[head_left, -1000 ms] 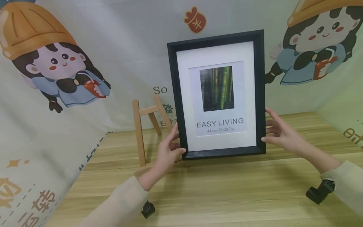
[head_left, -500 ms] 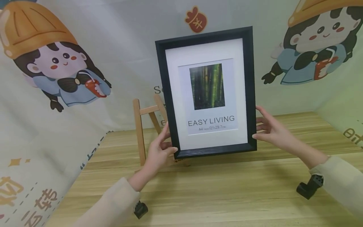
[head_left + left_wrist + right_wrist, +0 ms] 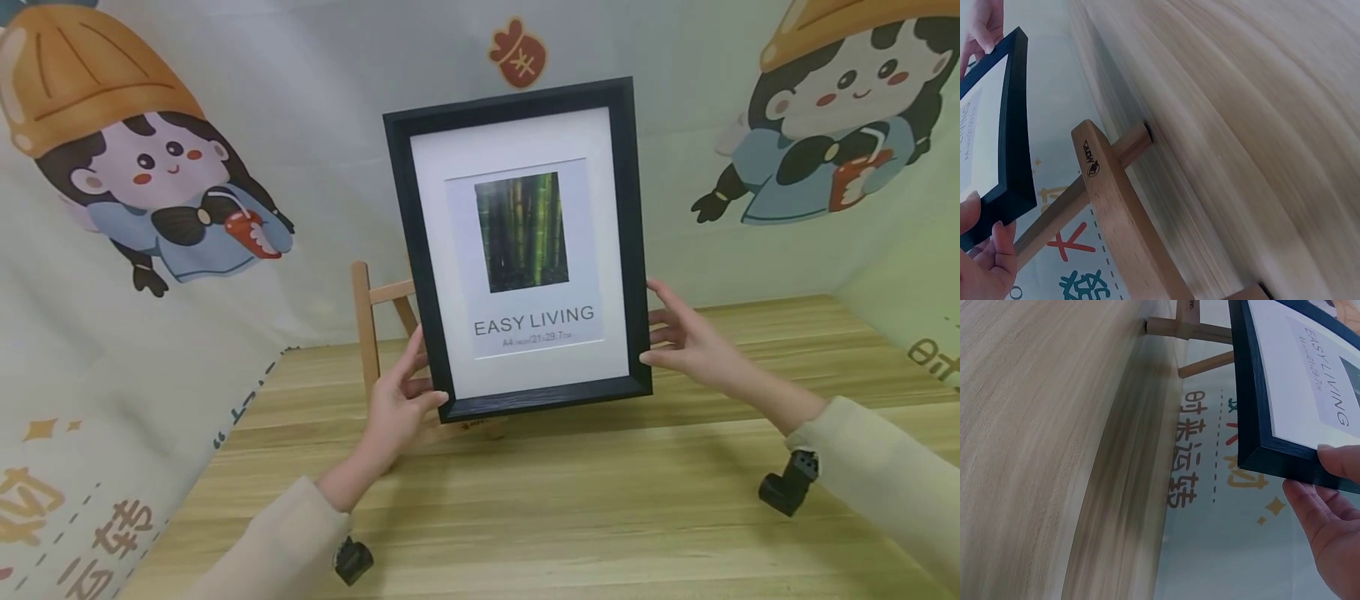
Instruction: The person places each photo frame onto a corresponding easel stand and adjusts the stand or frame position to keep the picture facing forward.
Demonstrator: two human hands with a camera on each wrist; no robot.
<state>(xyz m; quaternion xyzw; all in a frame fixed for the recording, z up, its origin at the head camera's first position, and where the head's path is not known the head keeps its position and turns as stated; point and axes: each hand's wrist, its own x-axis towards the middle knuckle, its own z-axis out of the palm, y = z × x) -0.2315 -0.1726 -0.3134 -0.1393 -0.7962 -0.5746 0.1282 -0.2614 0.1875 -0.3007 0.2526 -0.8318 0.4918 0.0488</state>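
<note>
A black picture frame [image 3: 633, 250] with a white mat, a bamboo picture and the words EASY LIVING is held upright, tilted slightly to the left. My left hand [image 3: 393, 408] grips its lower left side, thumb on the front and fingers behind. On the opposite side my right hand [image 3: 693, 346] pinches the lower right edge the same way. Behind the frame stands a small wooden easel [image 3: 365, 325], mostly hidden in the head view. The left wrist view shows the easel's front ledge [image 3: 1129, 212] below the frame, with a gap between them.
The easel stands on a wood-grain table [image 3: 570, 500]. A light cloth backdrop [image 3: 330, 150] with printed cartoon figures and lettering hangs behind and at the sides. Small black devices [image 3: 787, 483] hang below both sleeves.
Both hands have carried the picture frame leftward, so it now covers more of the easel. It rose slightly midway, then lowered again. The grip stays the same.
</note>
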